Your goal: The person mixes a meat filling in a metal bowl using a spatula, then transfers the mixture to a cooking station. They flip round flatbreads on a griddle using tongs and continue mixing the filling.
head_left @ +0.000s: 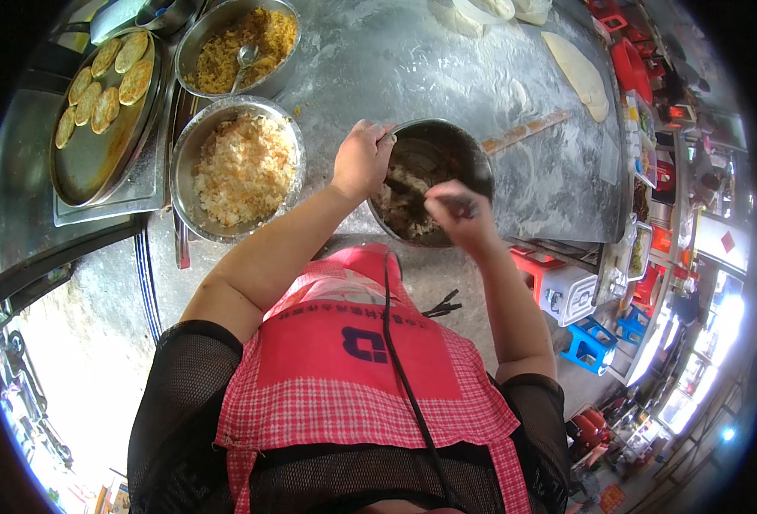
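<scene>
A deep metal bowl point(486, 164) stands at the table's near edge. In it lies a brownish, pasty mixture point(410, 193), pale in places, that looks like minced filling. My left hand point(362, 157) grips the bowl's left rim, thumb over the edge. Above the bowl's right side, my right hand point(462, 215) is closed around the dark handle of a utensil point(461, 204). This hand is blurred, and the utensil's working end cannot be made out.
Left of the bowl stands a metal basin of shredded white and orange filling point(247, 170); behind it is a basin of yellow filling point(250, 51) with a spoon. Flat cakes point(105, 106) lie on a round griddle pan point(89, 173). A rolling pin point(526, 132) and dough sheet point(577, 74) rest on the floured table point(378, 58).
</scene>
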`<action>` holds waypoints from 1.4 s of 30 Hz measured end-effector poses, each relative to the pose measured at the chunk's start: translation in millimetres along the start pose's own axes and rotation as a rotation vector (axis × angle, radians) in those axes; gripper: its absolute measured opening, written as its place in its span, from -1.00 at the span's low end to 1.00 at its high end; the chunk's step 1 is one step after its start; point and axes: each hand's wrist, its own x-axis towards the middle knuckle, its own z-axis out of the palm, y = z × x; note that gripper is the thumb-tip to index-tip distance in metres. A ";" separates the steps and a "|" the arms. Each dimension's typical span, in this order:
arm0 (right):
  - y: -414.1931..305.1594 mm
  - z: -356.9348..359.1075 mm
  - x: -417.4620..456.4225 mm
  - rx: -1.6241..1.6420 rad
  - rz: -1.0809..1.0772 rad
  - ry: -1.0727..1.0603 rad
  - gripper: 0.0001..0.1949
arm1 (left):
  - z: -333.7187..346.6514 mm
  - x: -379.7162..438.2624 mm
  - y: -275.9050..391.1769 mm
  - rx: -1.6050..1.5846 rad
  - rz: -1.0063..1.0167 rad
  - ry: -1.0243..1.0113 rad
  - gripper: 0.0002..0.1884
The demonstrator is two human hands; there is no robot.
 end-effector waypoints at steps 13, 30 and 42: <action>-39.1 1.2 -21.2 -0.162 -0.292 -0.075 -0.80 | -1.5 0.8 2.1 -0.013 -0.014 0.008 -0.73; 1.1 -10.8 -12.0 -0.335 -0.247 0.244 -0.83 | 0.3 0.6 -3.6 -0.004 0.016 0.010 -0.73; -26.0 -10.7 -17.4 -0.089 -0.057 -0.081 -0.83 | -10.8 -7.5 8.2 0.327 0.120 -0.079 -0.68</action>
